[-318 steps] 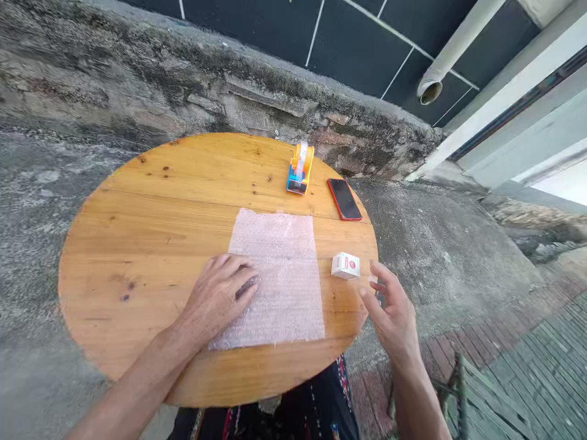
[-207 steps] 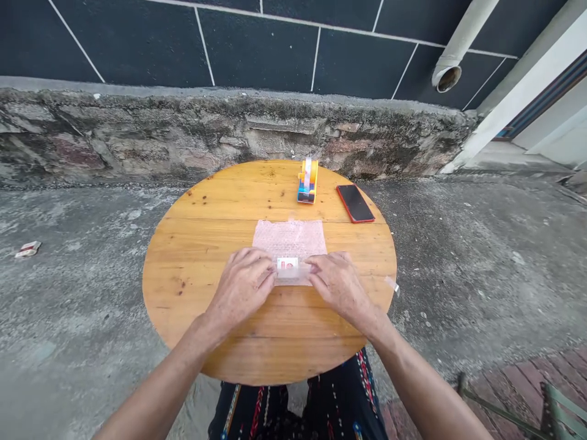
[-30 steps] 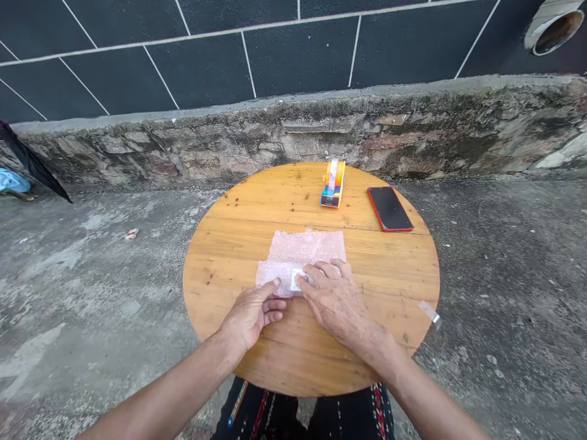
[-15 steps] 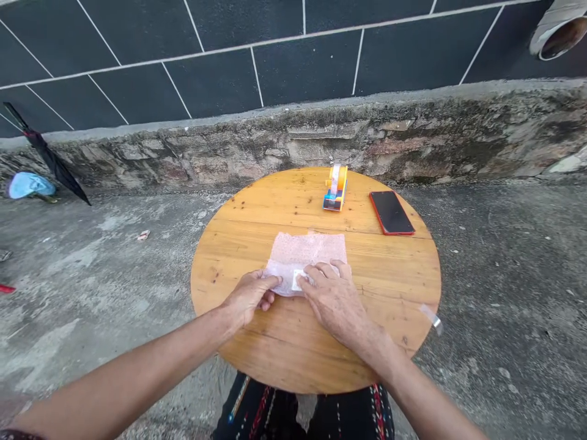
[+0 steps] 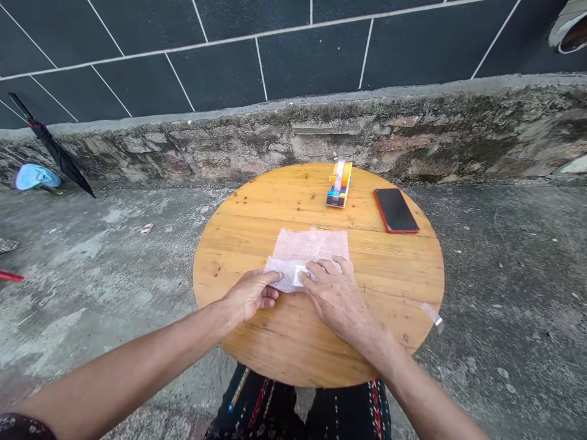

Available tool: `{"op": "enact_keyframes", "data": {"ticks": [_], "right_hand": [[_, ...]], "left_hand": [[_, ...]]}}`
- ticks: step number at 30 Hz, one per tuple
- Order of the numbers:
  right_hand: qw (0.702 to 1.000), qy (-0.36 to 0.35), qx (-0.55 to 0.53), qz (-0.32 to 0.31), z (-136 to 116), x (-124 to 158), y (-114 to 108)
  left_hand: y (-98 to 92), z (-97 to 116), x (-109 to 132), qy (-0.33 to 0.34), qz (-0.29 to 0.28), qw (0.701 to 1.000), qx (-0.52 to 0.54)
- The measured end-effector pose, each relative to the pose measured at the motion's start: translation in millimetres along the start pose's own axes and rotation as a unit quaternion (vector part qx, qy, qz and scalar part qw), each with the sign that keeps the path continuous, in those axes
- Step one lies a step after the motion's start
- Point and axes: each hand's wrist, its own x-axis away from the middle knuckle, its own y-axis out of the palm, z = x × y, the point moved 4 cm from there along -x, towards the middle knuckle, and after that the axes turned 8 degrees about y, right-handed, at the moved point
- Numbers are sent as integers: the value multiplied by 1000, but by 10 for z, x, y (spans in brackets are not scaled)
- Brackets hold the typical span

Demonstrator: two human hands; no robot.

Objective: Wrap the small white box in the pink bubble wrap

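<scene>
A sheet of pinkish bubble wrap (image 5: 312, 243) lies on the round wooden table (image 5: 284, 351), its near part folded over. A small white square piece (image 5: 298, 275) shows on or through the folded part; what it is I cannot make out. My left hand (image 5: 254, 293) pinches the left end of the fold between thumb and fingers. Across the right part of the fold rests my right hand (image 5: 332, 293), fingers spread over the wrap and thumb at the white piece. Its palm hides the wrap's near right corner.
Toward the back stands a yellow and blue tape dispenser (image 5: 339, 184). A red-edged phone (image 5: 396, 210) lies to its right. One strip of clear tape (image 5: 432, 316) sticks to the right table edge. A black umbrella (image 5: 62, 153) leans against the low stone wall (image 5: 220, 153).
Both hands keep nearly the same place on the bubble wrap, its folded left end slightly raised. The whole view has shifted a little.
</scene>
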Motion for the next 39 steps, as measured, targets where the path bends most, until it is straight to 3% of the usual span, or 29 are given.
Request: {"op": "enact_keyframes", "data": {"ticks": [8, 22, 29, 39], "right_hand": [[1000, 3, -1, 1, -6, 0, -4], [1000, -5, 9, 5, -15, -17, -5], [1000, -6, 16, 2, -16, -24, -25], [1000, -9, 24, -12, -26, -43, -22]], "left_hand": [[-31, -47, -88, -70, -46, 996, -25], [-29, 47, -23, 73, -26, 992, -95], [9, 83, -89, 180, 8, 974, -138], [177, 29, -47, 315, 34, 943, -108]]}}
